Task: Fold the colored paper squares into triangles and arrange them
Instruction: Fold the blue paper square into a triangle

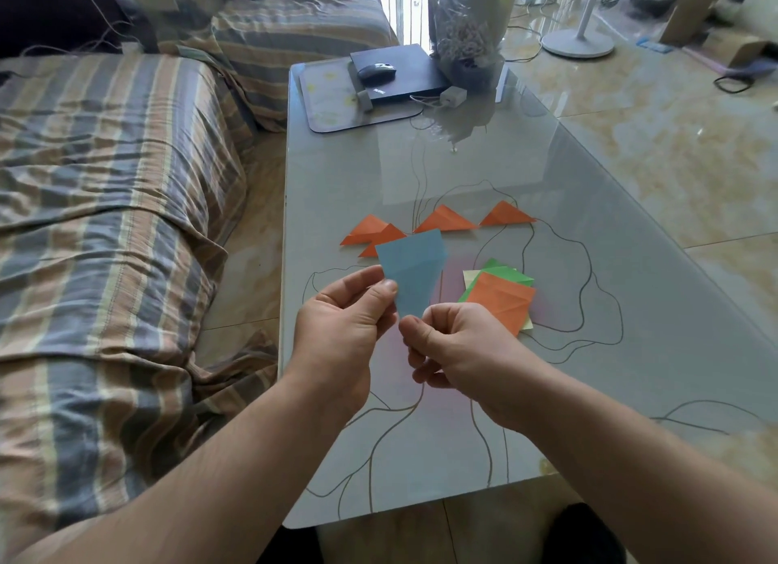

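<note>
A blue paper square (414, 269) is held up above the glass table (589, 269), with creases across it. My left hand (345, 332) pinches its left edge between thumb and fingers. My right hand (459, 349) pinches its lower corner. Behind the blue sheet, several folded orange triangles lie in a row: two overlapping at the left (370, 235), one in the middle (444, 220) and one at the right (507, 216). To the right of my hands lies a small stack of squares, orange (501, 304) on top of green (507, 274) and pale yellow (470, 278) sheets.
At the table's far end sit a dark laptop (400, 73) with a mouse (377, 71) on a mat, a white charger (452, 96) and a plastic-wrapped pot (467, 33). A striped sofa (105, 205) runs along the left. A fan base (579, 43) stands on the tiled floor.
</note>
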A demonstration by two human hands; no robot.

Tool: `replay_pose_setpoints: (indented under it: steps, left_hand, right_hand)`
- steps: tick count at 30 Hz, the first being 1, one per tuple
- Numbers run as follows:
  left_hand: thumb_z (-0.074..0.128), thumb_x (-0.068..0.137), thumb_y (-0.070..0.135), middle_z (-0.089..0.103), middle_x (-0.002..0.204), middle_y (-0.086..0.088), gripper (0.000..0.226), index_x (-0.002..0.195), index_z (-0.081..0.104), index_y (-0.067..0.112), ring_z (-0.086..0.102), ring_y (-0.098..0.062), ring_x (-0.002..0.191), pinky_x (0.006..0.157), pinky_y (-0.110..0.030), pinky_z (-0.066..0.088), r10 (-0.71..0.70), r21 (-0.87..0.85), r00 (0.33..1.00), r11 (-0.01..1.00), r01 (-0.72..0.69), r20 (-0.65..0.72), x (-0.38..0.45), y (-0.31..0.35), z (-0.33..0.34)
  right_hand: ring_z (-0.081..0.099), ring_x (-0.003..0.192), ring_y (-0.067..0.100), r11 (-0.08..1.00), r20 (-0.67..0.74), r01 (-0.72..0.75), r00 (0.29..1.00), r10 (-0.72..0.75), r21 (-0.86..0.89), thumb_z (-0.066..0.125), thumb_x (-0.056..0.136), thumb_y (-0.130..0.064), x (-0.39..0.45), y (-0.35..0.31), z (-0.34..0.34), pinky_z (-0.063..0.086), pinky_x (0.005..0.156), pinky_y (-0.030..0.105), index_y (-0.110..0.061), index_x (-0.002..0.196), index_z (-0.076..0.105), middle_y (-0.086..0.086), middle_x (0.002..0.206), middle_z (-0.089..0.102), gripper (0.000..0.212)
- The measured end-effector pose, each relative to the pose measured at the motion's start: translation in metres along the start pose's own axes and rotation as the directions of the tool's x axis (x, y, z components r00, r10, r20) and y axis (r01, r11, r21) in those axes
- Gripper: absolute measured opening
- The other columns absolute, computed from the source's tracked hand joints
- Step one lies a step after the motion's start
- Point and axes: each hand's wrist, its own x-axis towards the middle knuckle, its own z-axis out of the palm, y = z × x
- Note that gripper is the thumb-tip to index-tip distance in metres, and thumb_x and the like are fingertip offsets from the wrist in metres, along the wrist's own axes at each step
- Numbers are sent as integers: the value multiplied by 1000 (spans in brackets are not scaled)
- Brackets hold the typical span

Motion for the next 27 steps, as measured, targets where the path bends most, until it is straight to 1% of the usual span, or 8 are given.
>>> replay_pose_setpoints:
  steps: [4,7,10,14,16,22,24,27]
  left_hand:
    - [73,90,4,78,105,-14,22,111,73,9,75,-30,102,95,-41,59,-5,-12,1000,1000,5,-10,0,-3,1]
    - [72,91,4,79,93,-9,17,107,73,9,75,-24,90,92,-39,58,-26,-47,1000,999,25,-5,-1,-5,1]
    - [69,94,5,79,100,-14,19,113,71,6,77,-27,95,93,-39,58,-43,-65,999,997,44,13,-2,-4,1]
    - [69,94,6,78,105,-17,20,114,70,6,76,-30,100,94,-40,59,-56,-53,998,997,57,26,-3,-4,1]
    - [69,93,5,78,103,-16,15,109,71,7,75,-30,97,93,-40,59,-40,-36,999,999,40,27,-5,-4,2]
    - [65,97,9,77,107,-19,19,116,69,5,74,-30,98,90,-37,60,-48,-1,997,999,48,52,-4,-3,1]
    - [64,99,15,75,107,-21,28,123,67,1,72,-26,90,81,-33,61,-96,2,991,995,96,93,-4,-3,2]
    - [67,97,27,72,91,-11,35,122,69,3,67,-17,76,69,-27,57,-194,90,971,979,182,137,-7,-5,5]
  right_hand:
    - [63,63,18,997,62,26,998,-22,-70,55,103,-42,-1,0,-1,51,60,26,-12,80,62,0,64,65,39]
    - [67,66,17,993,86,10,996,0,-114,54,98,-55,-1,-3,-5,51,67,31,-11,85,65,2,72,71,47]
    - [70,69,17,997,31,-43,999,45,-65,57,89,-66,2,-6,-13,54,72,34,-13,96,70,1,82,74,55]
    - [66,67,21,976,-46,-87,994,98,201,72,96,-36,8,-5,-18,53,71,36,-17,95,72,5,82,68,20]
    - [65,65,21,956,-47,-90,993,107,278,73,96,-27,10,-4,-19,53,70,36,-16,92,71,5,80,67,12]
    - [64,65,21,936,-56,-69,994,93,345,73,95,-19,9,-7,-19,53,73,38,-12,89,68,6,74,67,10]
    - [64,64,20,938,-61,-61,994,87,341,73,95,-18,9,-7,-20,52,73,38,-11,91,68,6,74,67,9]
    - [64,62,19,937,-61,-50,995,76,347,73,95,-18,8,-7,-21,51,72,38,-13,88,68,5,74,67,10]
